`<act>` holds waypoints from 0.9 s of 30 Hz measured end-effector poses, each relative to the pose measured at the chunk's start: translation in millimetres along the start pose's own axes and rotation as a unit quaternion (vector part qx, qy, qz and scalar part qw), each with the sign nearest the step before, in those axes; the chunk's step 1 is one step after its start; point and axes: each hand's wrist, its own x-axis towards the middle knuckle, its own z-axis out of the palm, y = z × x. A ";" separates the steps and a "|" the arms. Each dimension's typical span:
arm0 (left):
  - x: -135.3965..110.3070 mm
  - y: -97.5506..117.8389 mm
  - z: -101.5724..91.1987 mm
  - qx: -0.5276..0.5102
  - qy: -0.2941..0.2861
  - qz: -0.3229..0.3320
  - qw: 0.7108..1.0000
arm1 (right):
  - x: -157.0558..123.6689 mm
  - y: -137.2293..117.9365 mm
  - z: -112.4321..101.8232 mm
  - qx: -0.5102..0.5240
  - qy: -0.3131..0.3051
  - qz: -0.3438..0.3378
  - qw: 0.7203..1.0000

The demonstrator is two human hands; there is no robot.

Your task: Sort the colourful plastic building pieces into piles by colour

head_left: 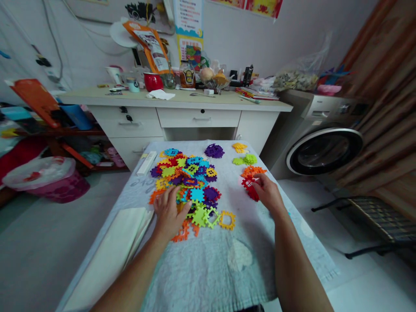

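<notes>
A mixed heap of toothed plastic building pieces (197,195) in many colours spreads over the cloth-covered table. My left hand (169,213) rests on the near left side of this heap, its fingers apart and holding nothing I can see. On the right, my right hand (268,193) has thumb and fingers closed at the edge of a red toothed piece (249,183) lying with other red ones. Just behind sit orange pieces (254,170), then green pieces (249,159) and yellow pieces (239,147). A purple group (214,151) lies at the far middle.
A folded white cloth (113,242) and a small white box (147,163) lie along the table's left side. Beyond stands a cluttered desk (182,100). A washing machine (320,138) and a dark rack (373,216) stand right; a pink bin (58,186) is left.
</notes>
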 end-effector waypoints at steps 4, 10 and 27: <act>-0.2 -0.7 0.7 0.000 0.001 0.002 1.000 | 1.1 19.0 -21.3 -0.029 0.021 0.026 0.999; 0.5 0.2 0.5 -0.003 -0.011 -0.001 1.000 | 2.7 22.7 -22.1 -0.097 0.015 0.058 0.994; -2.0 0.7 -0.8 -0.015 -0.017 -0.003 1.000 | -13.3 -30.7 49.1 -0.040 -0.041 -0.177 0.983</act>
